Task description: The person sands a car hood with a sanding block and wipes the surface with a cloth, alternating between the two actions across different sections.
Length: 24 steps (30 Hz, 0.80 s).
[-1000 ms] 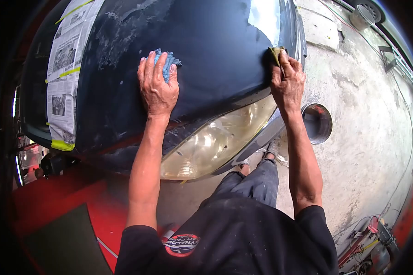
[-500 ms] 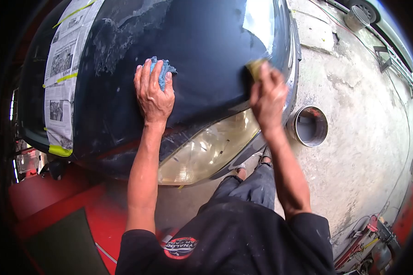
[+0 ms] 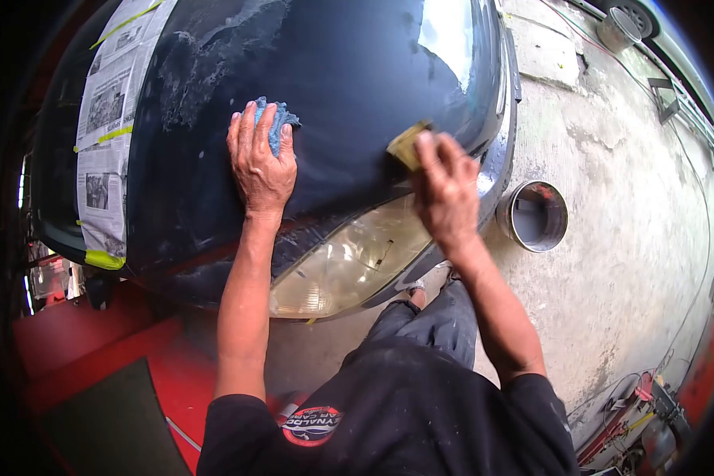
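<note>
My left hand (image 3: 263,178) holds a rag (image 3: 277,129), my right hand (image 3: 446,193) grips a pad (image 3: 405,148); dark, patchy hood (image 3: 333,95) beneath, newspaper (image 3: 108,111) taped on, bucket (image 3: 538,191) on stained concrete (image 3: 619,262).

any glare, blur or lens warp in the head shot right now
Head view: white glare on the hood, glints on the headlight; head view: right hand looks slightly blurred, left hand sharper; head view: fisheye curving, corners dark.
</note>
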Each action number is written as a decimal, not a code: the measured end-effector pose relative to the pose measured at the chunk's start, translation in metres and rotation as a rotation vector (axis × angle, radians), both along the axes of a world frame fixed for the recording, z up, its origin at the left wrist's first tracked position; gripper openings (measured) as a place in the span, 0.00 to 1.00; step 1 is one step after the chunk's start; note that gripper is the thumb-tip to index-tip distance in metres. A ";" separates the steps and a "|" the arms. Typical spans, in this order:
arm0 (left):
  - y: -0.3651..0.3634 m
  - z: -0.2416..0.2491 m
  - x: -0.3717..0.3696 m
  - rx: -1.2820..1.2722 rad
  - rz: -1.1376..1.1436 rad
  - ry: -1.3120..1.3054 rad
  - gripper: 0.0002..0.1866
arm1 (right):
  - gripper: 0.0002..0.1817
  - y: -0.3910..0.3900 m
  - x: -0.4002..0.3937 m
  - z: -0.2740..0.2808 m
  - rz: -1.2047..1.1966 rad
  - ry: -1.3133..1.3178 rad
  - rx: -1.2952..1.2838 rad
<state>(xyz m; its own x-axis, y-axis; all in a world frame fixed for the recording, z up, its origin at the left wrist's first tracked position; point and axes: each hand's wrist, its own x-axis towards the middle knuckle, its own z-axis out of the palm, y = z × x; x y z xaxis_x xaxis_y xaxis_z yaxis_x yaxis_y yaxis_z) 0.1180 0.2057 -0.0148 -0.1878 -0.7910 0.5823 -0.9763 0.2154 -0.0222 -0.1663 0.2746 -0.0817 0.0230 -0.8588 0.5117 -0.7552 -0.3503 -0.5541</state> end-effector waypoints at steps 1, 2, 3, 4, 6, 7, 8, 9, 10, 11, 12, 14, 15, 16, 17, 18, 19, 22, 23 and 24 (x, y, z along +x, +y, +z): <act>0.000 0.000 0.000 0.003 -0.002 -0.001 0.21 | 0.33 -0.021 -0.017 -0.007 -0.099 0.003 -0.045; 0.000 0.000 0.001 0.003 -0.005 -0.002 0.20 | 0.30 -0.039 -0.032 -0.009 -0.160 -0.014 0.032; 0.000 0.001 0.000 0.002 -0.008 -0.001 0.20 | 0.28 -0.052 -0.041 -0.008 -0.221 -0.029 0.107; 0.000 0.001 0.000 0.008 -0.009 0.000 0.20 | 0.28 -0.057 -0.039 -0.009 -0.256 -0.044 0.109; -0.001 0.001 0.001 0.009 -0.025 0.004 0.20 | 0.30 -0.039 -0.024 -0.016 -0.267 -0.042 0.051; -0.004 0.004 -0.001 0.000 -0.025 0.008 0.20 | 0.31 -0.020 -0.015 -0.020 -0.221 -0.011 -0.046; -0.002 0.005 -0.002 0.001 -0.021 0.010 0.20 | 0.32 0.005 -0.003 -0.016 -0.113 -0.009 -0.046; 0.001 0.005 -0.002 0.009 -0.014 0.011 0.19 | 0.32 0.021 0.003 -0.015 -0.001 -0.008 -0.037; 0.001 0.005 -0.003 0.010 -0.023 0.014 0.20 | 0.32 0.019 -0.007 -0.014 0.049 -0.006 -0.025; 0.001 0.006 -0.002 0.009 -0.022 0.008 0.19 | 0.32 0.003 -0.019 -0.021 0.030 -0.028 -0.063; 0.001 0.006 -0.002 0.009 -0.021 0.001 0.19 | 0.31 -0.024 -0.035 -0.028 -0.045 -0.024 -0.076; 0.000 0.005 -0.003 0.013 -0.023 -0.009 0.19 | 0.29 -0.089 -0.067 -0.031 -0.180 -0.052 -0.016; 0.003 0.006 -0.001 0.019 -0.024 -0.016 0.19 | 0.28 -0.108 -0.076 -0.028 -0.239 -0.085 0.059; 0.002 0.006 -0.001 0.017 -0.028 -0.019 0.19 | 0.27 -0.106 -0.074 -0.027 -0.247 -0.119 0.097; 0.001 0.006 -0.002 0.012 -0.035 -0.016 0.19 | 0.27 -0.104 -0.071 -0.026 -0.259 -0.149 0.132; 0.001 0.005 -0.003 0.019 -0.035 -0.011 0.20 | 0.27 -0.102 -0.068 -0.024 -0.271 -0.175 0.168; 0.000 0.005 -0.003 0.021 -0.032 -0.006 0.20 | 0.28 -0.071 -0.050 -0.029 -0.282 -0.062 0.007; 0.002 0.008 -0.004 0.025 -0.020 0.001 0.21 | 0.34 0.000 -0.026 -0.026 -0.012 -0.058 -0.107; 0.002 0.007 -0.005 0.029 -0.024 0.000 0.21 | 0.34 0.004 -0.034 -0.028 0.048 -0.041 -0.114; 0.002 0.007 -0.004 0.035 -0.019 -0.011 0.22 | 0.33 -0.012 -0.047 -0.034 -0.017 -0.078 -0.107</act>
